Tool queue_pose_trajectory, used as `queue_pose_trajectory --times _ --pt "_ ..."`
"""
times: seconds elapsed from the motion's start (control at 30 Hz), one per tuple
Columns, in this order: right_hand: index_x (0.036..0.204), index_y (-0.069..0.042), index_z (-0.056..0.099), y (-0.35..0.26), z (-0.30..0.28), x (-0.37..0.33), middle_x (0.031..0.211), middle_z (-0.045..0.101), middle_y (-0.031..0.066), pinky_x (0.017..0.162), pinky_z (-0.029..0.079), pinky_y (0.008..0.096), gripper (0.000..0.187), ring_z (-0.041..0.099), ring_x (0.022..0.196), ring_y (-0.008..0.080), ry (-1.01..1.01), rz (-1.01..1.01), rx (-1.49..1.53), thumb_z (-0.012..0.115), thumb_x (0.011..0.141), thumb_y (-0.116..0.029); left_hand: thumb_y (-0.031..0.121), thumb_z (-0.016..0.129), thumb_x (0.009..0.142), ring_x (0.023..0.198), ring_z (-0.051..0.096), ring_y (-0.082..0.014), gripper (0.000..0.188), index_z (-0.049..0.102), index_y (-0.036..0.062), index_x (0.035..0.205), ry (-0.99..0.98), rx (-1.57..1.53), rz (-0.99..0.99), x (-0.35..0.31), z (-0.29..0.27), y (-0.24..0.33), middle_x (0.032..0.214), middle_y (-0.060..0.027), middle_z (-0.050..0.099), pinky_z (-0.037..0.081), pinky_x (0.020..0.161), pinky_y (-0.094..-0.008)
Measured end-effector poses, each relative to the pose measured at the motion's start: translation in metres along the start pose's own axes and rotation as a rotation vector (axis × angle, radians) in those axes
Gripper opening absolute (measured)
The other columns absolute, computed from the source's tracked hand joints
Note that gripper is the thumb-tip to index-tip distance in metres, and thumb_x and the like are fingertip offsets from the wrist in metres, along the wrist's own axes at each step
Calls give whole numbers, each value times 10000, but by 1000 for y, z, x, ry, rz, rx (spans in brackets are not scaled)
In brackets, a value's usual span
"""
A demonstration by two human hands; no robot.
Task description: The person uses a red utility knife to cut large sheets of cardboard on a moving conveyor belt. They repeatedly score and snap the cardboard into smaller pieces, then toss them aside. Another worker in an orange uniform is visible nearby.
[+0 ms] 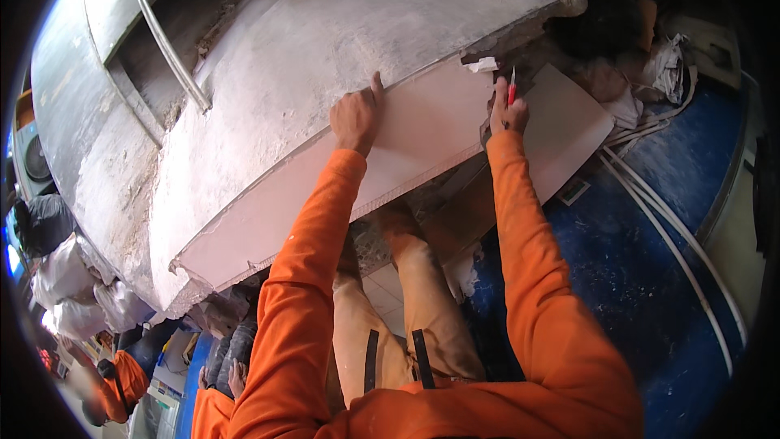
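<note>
1. Right hand: grip pinched shut around a red pencil, tip pointing up, at the right end of the pale pink tile.
2. Left hand: palm pressed flat on the tile's upper edge, thumb raised along the seam where tile meets the grey plastered wall. Fingers lie spread on the surface and pinch nothing.
3. Tile: long rectangular slab, held against the lower part of the wall, tilted in the view, its left corner low and its right end high.
4. Second pale tile: just right of the pink tile's right end, behind the pencil hand, leaning over the floor.
5. Below the tile: the person's knees in pale dusty trousers; both sleeves orange.
6. Right of the tile: blue floor with white pipes running across it.
7. Far lower left of the tile: another person in orange, beside white sacks.
</note>
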State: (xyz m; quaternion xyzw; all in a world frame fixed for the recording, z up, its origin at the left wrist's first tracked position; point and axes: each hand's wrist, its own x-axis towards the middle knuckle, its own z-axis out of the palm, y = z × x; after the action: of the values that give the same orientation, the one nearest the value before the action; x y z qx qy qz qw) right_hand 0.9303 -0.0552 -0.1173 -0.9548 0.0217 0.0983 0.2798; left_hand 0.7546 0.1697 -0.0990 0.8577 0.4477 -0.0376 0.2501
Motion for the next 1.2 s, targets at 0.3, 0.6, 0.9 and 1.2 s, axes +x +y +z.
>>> queue_pose_trajectory --times 0.3,0.6,0.9,1.2 --pt "926 9 710 31 42 -8 799 680 288 701 523 519 718 687 822 482 -66 -3 -18 613 895 -701 538 481 1033 718 694 -411 510 690 90 910 -40 -44 -38 -3 26 -1 725 -173 698 526 653 -490" --pt "727 65 634 -17 -18 -30 669 630 236 668 512 471 725 641 637 339 -115 188 143 761 820 -642 571 515 1002 651 652 -396 627 670 43 702 -168 38 -90 -41 -60 -128 697 -215 661 485 641 -472" --pt "863 4 725 61 -16 -30 791 706 220 726 528 470 679 699 785 395 73 195 163 678 863 -674 589 432 1029 605 653 -426 734 713 49 620 -91 295 77 -24 -78 -90 624 -242 618 477 582 -507" --pt "890 9 728 100 96 -115 815 699 277 733 532 512 784 685 830 480 164 572 166 552 889 -755 543 442 1041 690 688 -435 695 743 49 656 -101 488 318 72 -60 -124 685 -243 675 545 703 -516"
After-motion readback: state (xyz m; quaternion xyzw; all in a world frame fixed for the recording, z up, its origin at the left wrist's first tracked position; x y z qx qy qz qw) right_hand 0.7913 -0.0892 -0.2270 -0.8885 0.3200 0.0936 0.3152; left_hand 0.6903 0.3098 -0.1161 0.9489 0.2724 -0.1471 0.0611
